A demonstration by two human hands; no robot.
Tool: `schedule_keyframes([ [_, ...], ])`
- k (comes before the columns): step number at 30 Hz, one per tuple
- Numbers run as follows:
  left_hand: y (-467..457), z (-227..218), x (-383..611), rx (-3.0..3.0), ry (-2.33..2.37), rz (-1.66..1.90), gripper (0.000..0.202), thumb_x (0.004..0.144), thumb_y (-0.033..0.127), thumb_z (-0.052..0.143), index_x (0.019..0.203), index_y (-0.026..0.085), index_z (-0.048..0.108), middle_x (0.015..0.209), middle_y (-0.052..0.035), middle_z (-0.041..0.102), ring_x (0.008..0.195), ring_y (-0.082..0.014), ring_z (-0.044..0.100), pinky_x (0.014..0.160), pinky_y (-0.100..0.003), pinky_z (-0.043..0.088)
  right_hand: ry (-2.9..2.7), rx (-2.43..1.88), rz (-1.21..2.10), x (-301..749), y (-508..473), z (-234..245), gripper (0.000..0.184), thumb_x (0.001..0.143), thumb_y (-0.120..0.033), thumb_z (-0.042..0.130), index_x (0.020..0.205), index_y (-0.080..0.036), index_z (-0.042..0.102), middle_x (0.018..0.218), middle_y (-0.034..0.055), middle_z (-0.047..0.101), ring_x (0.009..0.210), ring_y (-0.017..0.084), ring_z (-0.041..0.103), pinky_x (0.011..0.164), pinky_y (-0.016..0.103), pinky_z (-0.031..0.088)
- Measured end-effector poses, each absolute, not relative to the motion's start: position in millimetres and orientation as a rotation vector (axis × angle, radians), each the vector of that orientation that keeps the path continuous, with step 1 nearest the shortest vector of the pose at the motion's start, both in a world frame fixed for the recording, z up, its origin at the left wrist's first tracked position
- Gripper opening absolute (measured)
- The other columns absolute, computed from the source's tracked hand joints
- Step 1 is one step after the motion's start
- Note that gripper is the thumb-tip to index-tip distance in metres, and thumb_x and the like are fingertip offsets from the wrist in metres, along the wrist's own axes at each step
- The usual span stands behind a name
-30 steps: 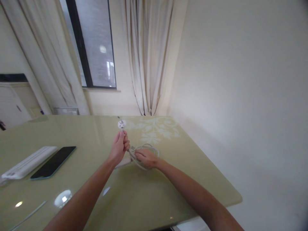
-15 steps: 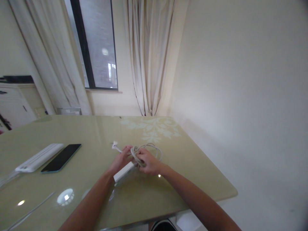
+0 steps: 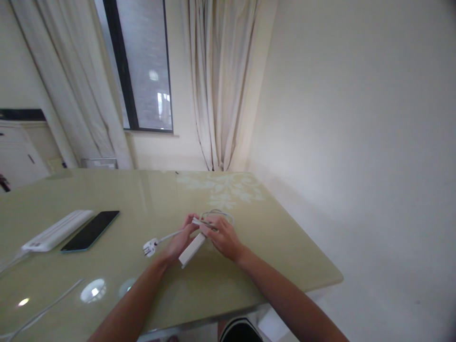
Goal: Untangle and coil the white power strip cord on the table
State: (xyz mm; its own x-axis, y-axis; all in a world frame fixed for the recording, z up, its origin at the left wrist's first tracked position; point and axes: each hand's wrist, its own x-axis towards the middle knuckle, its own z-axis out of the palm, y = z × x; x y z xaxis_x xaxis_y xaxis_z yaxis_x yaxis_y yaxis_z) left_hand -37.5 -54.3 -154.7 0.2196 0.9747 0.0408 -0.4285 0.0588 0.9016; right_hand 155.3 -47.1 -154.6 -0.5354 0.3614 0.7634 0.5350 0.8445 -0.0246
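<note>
Above the near middle of the table, my left hand [image 3: 182, 241] is closed around the pale cord where it runs out to a white plug [image 3: 150, 247], which dangles to the left. My right hand [image 3: 225, 240] grips the gathered cord [image 3: 228, 216], whose loops stick out behind the fingers. Between the hands a narrow white block [image 3: 192, 250], seemingly a power strip, slants down toward me. Its upper end is hidden by the fingers and cord.
On the left of the glossy table [image 3: 285, 256] lie a long white power strip [image 3: 59, 230] and a dark phone [image 3: 92, 230]. A thin white cable [image 3: 50, 306] runs at the near left. A wall [image 3: 356, 142] borders the right side; curtains [image 3: 224, 95] hang behind.
The plug has swung left and nearer, farther from my left hand. My right hand has shifted over the cord, and the coil looks flatter. The white block has moved slightly right.
</note>
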Motion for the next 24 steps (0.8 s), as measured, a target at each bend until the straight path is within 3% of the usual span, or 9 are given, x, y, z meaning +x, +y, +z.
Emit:
schedule_keyframes([
  [2,-57,-156,-40,1.039,0.752,1.218,0.032,0.083,0.043,0.079,0.099,0.026,0.057,0.101,-0.0014,0.069,0.096,-0.0222,0.066,0.078,-0.029,0.053,-2.244,-0.528,-0.301,157,-46,-152,0.024,0.101,-0.018,0.066,0.121,-0.030,0.072,0.126,0.0070,0.073,0.121,0.022,0.065,0.114,0.043,0.050],
  [6,-53,-161,-49,1.379,0.928,1.333,0.028,0.084,0.044,0.078,0.091,0.024,0.059,0.087,-0.0020,0.064,0.085,-0.0206,0.060,0.076,-0.029,0.050,-2.310,-0.387,-0.028,161,-51,-147,0.019,0.101,-0.019,0.067,0.114,-0.031,0.076,0.125,0.0050,0.077,0.118,0.021,0.069,0.120,0.048,0.045],
  [12,-34,-169,-63,1.534,1.177,1.408,0.012,0.086,0.030,0.071,0.093,0.025,0.062,0.068,0.0024,0.057,0.064,-0.0180,0.051,0.063,-0.026,0.038,-2.256,-0.451,0.172,174,-81,-143,0.026,0.108,-0.027,0.054,0.102,-0.029,0.078,0.112,0.0051,0.082,0.109,0.019,0.073,0.118,0.047,0.045],
  [16,-23,-173,-79,1.527,1.391,1.442,0.010,0.085,0.021,0.065,0.090,0.026,0.059,0.060,0.0043,0.051,0.055,-0.0186,0.046,0.058,-0.027,0.030,-2.032,-0.524,0.374,193,-102,-137,0.027,0.107,-0.037,0.056,0.099,-0.028,0.080,0.101,0.0066,0.083,0.098,0.022,0.076,0.110,0.047,0.051],
  [19,-18,-174,-88,1.541,1.518,1.473,0.010,0.084,0.020,0.064,0.088,0.026,0.058,0.062,0.0030,0.051,0.057,-0.0202,0.048,0.059,-0.029,0.029,-1.793,-0.634,0.573,208,-103,-131,0.027,0.101,-0.045,0.064,0.094,-0.027,0.082,0.094,0.0093,0.081,0.095,0.027,0.075,0.102,0.048,0.055],
  [21,-17,-173,-90,1.578,1.552,1.495,0.009,0.084,0.020,0.063,0.089,0.026,0.060,0.069,0.0002,0.056,0.066,-0.0228,0.054,0.065,-0.030,0.036,-1.550,-0.668,0.715,213,-92,-130,0.031,0.094,-0.054,0.071,0.089,-0.025,0.082,0.093,0.0111,0.079,0.096,0.030,0.074,0.096,0.048,0.057],
  [24,-19,-169,-88,1.664,1.555,1.535,0.014,0.080,0.021,0.062,0.094,0.024,0.066,0.097,-0.0078,0.067,0.099,-0.0298,0.062,0.093,-0.039,0.047,-1.192,-0.732,0.848,206,-63,-129,0.035,0.079,-0.058,0.084,0.083,-0.024,0.078,0.093,0.0098,0.077,0.097,0.030,0.073,0.092,0.046,0.059],
])
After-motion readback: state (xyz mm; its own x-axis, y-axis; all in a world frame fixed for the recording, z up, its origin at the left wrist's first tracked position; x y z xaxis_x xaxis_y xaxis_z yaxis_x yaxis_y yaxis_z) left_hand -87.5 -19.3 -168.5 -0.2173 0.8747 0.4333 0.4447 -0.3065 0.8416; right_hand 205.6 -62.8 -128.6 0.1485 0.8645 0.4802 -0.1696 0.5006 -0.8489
